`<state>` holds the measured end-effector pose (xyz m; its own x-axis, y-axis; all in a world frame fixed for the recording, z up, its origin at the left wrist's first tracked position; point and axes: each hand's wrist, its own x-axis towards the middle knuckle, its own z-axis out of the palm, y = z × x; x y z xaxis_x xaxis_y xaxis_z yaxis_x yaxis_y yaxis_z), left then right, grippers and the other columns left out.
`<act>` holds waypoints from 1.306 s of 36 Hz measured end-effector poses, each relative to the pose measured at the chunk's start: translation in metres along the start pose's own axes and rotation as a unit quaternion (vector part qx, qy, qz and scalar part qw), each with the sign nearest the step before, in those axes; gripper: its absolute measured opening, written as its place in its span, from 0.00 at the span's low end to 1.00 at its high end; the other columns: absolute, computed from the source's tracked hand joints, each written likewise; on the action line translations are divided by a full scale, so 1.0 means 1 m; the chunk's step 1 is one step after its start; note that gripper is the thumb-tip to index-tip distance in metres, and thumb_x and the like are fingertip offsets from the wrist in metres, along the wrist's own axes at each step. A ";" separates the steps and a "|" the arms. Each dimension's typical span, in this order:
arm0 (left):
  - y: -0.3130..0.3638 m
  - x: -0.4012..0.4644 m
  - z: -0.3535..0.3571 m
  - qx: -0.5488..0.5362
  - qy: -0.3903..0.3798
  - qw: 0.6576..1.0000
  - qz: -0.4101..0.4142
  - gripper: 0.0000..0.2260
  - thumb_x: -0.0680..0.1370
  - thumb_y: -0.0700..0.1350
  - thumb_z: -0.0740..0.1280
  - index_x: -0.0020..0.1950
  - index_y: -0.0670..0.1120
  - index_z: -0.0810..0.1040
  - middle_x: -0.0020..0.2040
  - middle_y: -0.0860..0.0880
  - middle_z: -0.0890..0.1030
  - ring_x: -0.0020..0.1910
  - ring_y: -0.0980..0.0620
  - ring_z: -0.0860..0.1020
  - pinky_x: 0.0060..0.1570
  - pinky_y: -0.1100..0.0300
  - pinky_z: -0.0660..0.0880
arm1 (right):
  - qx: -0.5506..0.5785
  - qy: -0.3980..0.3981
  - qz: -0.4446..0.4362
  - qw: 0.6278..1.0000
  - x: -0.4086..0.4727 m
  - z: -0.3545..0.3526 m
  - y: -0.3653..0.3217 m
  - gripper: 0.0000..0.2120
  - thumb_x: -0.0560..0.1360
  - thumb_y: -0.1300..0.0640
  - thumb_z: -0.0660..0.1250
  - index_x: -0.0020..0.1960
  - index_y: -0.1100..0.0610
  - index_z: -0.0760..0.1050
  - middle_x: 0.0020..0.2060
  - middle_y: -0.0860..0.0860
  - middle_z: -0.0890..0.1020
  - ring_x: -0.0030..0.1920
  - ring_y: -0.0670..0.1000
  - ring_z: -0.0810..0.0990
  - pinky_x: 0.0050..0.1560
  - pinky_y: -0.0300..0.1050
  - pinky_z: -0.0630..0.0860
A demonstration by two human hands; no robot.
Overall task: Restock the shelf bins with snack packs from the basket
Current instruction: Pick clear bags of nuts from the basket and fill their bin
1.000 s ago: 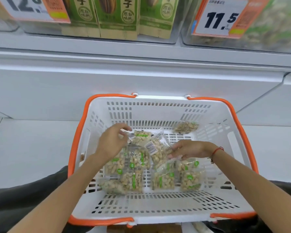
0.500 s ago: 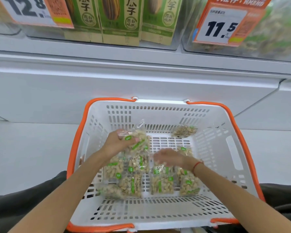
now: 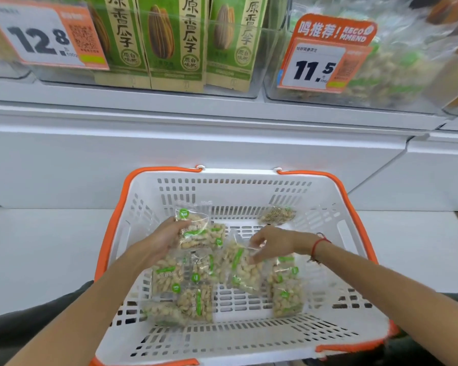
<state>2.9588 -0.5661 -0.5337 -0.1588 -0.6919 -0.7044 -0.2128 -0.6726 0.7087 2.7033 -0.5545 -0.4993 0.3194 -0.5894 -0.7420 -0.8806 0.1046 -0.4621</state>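
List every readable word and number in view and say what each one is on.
"12.8": left price tag.
"11.5": right price tag.
"鸣推荐! RECOMMEND": orange header above that tag.
"原香瓜子" and "原自味然": green sunflower seed boxes.
Small print on both tags, the QR code and the snack packs in the basket: too blurred to read.

A shop: price tags [image 3: 325, 64] reading 12.8 and 11.5 front clear shelf bins [image 3: 397, 83] of snacks.

both hands [image 3: 167, 239] [image 3: 271, 243] curled, forearms extended
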 end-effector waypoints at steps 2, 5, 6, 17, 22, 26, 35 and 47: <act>0.007 -0.001 0.004 0.012 0.006 1.000 0.015 0.21 0.82 0.49 0.60 0.73 0.43 0.62 0.66 0.35 0.71 0.64 0.39 0.71 0.66 0.46 0.65 | 0.011 -0.015 -0.009 1.000 -0.020 -0.026 -0.007 0.09 0.75 0.54 0.70 0.36 0.49 0.78 0.35 0.46 0.79 0.37 0.44 0.76 0.43 0.37 0.71; 0.024 -0.008 0.011 0.041 -0.001 0.999 0.028 0.25 0.81 0.51 0.60 0.75 0.43 0.59 0.70 0.43 0.69 0.65 0.47 0.69 0.67 0.48 0.65 | 0.048 -0.021 -0.029 0.998 -0.055 -0.060 -0.019 0.14 0.75 0.57 0.70 0.33 0.44 0.75 0.37 0.40 0.80 0.40 0.39 0.77 0.42 0.34 0.72; 0.031 -0.011 0.012 0.053 -0.006 0.998 0.039 0.27 0.81 0.53 0.60 0.76 0.44 0.57 0.73 0.45 0.64 0.70 0.46 0.65 0.69 0.47 0.63 | 0.066 -0.017 -0.033 0.997 -0.063 -0.070 -0.019 0.14 0.74 0.57 0.71 0.33 0.45 0.74 0.37 0.40 0.78 0.41 0.39 0.77 0.43 0.34 0.72; 0.118 -0.045 0.048 -0.002 -0.018 0.982 0.190 0.25 0.80 0.55 0.60 0.75 0.48 0.60 0.47 0.55 0.72 0.45 0.54 0.73 0.49 0.58 0.70 | 0.245 0.088 -0.107 0.960 -0.143 -0.137 -0.031 0.07 0.75 0.57 0.70 0.52 0.53 0.76 0.44 0.46 0.80 0.48 0.45 0.76 0.50 0.39 0.71; 0.139 -0.054 0.070 -0.059 -0.054 0.983 0.164 0.12 0.79 0.55 0.62 0.56 0.48 0.71 0.49 0.46 0.71 0.47 0.47 0.71 0.48 0.56 0.72 | 0.180 0.150 -0.140 0.962 -0.178 -0.146 -0.027 0.13 0.73 0.56 0.73 0.57 0.51 0.78 0.42 0.41 0.82 0.43 0.41 0.78 0.44 0.36 0.73; 0.154 -0.066 0.083 -0.034 -0.095 0.979 0.177 0.12 0.82 0.52 0.58 0.59 0.48 0.74 0.44 0.46 0.76 0.47 0.43 0.76 0.52 0.53 0.75 | 0.064 0.190 -0.168 0.965 -0.195 -0.151 -0.027 0.11 0.71 0.51 0.74 0.53 0.51 0.82 0.32 0.48 0.78 0.34 0.44 0.72 0.37 0.36 0.67; 0.184 -0.098 0.120 0.114 -0.144 0.958 0.221 0.09 0.79 0.49 0.58 0.40 0.49 0.68 0.33 0.52 0.67 0.31 0.56 0.66 0.33 0.63 0.62 | 0.146 0.363 -0.206 0.897 -0.178 -0.137 -0.030 0.16 0.63 0.59 0.81 0.44 0.55 0.76 0.30 0.52 0.76 0.30 0.46 0.71 0.31 0.35 0.68; 0.173 -0.113 0.136 0.170 -0.182 0.919 0.305 0.29 0.72 0.37 0.73 0.67 0.50 0.62 0.58 0.59 0.74 0.49 0.73 0.76 0.44 0.75 0.72 | 0.060 0.451 -0.250 0.855 -0.166 -0.123 -0.029 0.20 0.67 0.53 0.78 0.57 0.48 0.79 0.48 0.44 0.79 0.47 0.39 0.73 0.45 0.30 0.67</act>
<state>2.8092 -0.5690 -0.3370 -0.6468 -0.7384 -0.1908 -0.2568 -0.0248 0.9662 2.6324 -0.5585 -0.3031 0.1978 -0.9566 0.2142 -0.6531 -0.2915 -0.6989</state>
